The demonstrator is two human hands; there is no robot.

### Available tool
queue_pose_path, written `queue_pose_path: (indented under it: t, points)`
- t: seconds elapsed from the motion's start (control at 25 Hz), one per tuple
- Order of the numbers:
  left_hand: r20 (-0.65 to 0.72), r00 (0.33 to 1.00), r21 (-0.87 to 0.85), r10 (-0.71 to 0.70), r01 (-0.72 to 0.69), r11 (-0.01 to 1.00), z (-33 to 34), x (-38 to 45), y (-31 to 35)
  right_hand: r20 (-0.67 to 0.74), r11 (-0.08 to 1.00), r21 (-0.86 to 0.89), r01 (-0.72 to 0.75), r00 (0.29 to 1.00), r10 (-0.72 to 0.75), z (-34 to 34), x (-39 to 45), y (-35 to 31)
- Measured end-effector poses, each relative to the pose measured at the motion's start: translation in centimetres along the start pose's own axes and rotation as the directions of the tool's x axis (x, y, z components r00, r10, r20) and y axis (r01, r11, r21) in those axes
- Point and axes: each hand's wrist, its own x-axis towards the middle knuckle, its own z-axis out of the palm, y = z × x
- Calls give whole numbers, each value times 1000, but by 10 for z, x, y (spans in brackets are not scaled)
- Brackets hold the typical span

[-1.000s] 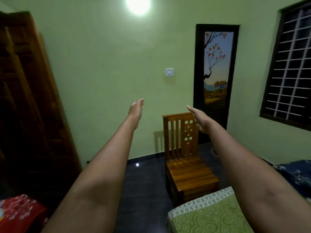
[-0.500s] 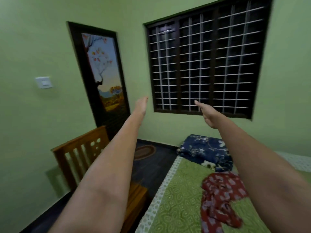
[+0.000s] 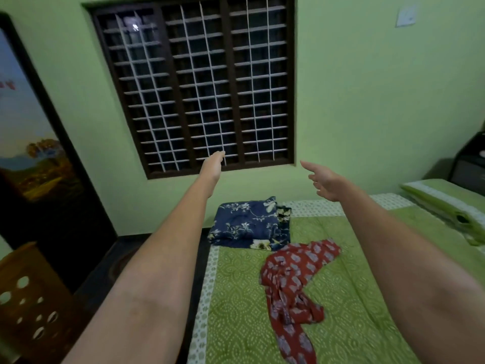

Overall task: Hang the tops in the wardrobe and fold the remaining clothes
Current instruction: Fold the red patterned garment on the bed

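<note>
— Both arms are reaching out over the bed [image 3: 354, 298], but nothing is being held. The left hand [image 3: 213, 166] is stretched flat, fingers straight; the right hand [image 3: 324, 181] is spread loose, one finger pointing ahead.

— And the clothes?

— The red garment [image 3: 291, 282] is lying crumpled in the middle of the bed, well below both hands. A blue floral bundle [image 3: 244, 224] is sitting at the bed's far edge, its near corner just touching the red cloth.

— What's worrying you?

— That red piece is lying twisted, one end trailing toward the near edge. If she's grabbing it by a single end, I reckon it's going to drag and knot rather than open for folding. It might also snag the blue bundle.

— Anything blocking her?

— A wooden chair [image 3: 29, 298] is standing by the bed's left side, beside a dark door [image 3: 39, 164]. A pillow [image 3: 446, 203] is lying far right, and the window [image 3: 194, 82] is facing her. No wardrobe is showing from here.
</note>
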Motion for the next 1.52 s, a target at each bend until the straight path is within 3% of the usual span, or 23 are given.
queue_pose_path:
  t: [0.2,0.4,0.48,0.56,0.68,0.84,0.92,1.0,1.08,1.16,1.24,1.28,1.36,1.4,1.44,1.48,1.52]
  points:
    - [82,978,110,-194,185,977,43,42,-106,-37,965,-87,-246,969,244,8,45,110]
    - [184,876,359,-445,362,860,102,49,-275,-109,841,-265,-471,882,459,30,79,263]
    - [227,801,474,-554,406,781,124,45,-350,-115,699,-563,-441,880,462,39,91,331]
    - [269,738,636,-619,346,690,143,34,-425,-8,555,-779,-292,890,456,49,98,396]
    - [258,689,778,-678,268,568,171,12,-522,70,474,-844,-250,825,561,63,111,486]
    - [157,573,582,-804,605,544,210,3,-611,15,498,-808,-315,834,552,82,146,564]
    - [148,534,331,-832,766,551,232,6,-634,-19,518,-800,-302,876,481,89,167,587]
    - [158,532,49,-832,837,545,253,15,-637,6,545,-799,-253,904,428,93,187,609]
    - [148,541,-44,-828,840,541,265,23,-635,27,545,-804,-237,902,432,99,191,625]
    - [125,558,133,-820,810,572,261,23,-634,-8,494,-829,-263,888,459,103,178,634]
    - [102,595,510,-797,657,555,245,16,-633,19,434,-848,-305,800,599,103,150,637]
    - [93,593,637,-800,582,506,235,12,-631,99,407,-865,-293,696,712,103,134,636]
    - [66,567,692,-821,566,447,220,9,-627,215,303,-939,-161,414,885,108,107,629]
    - [50,551,675,-833,596,434,217,10,-625,212,265,-959,-103,364,907,108,100,629]
    - [35,539,653,-842,625,427,216,13,-623,172,239,-961,-140,371,913,107,104,627]
    - [27,532,611,-846,661,435,218,17,-626,147,247,-951,-186,429,891,104,116,624]
    - [32,520,523,-854,719,457,222,22,-626,115,272,-936,-222,539,835,101,133,619]
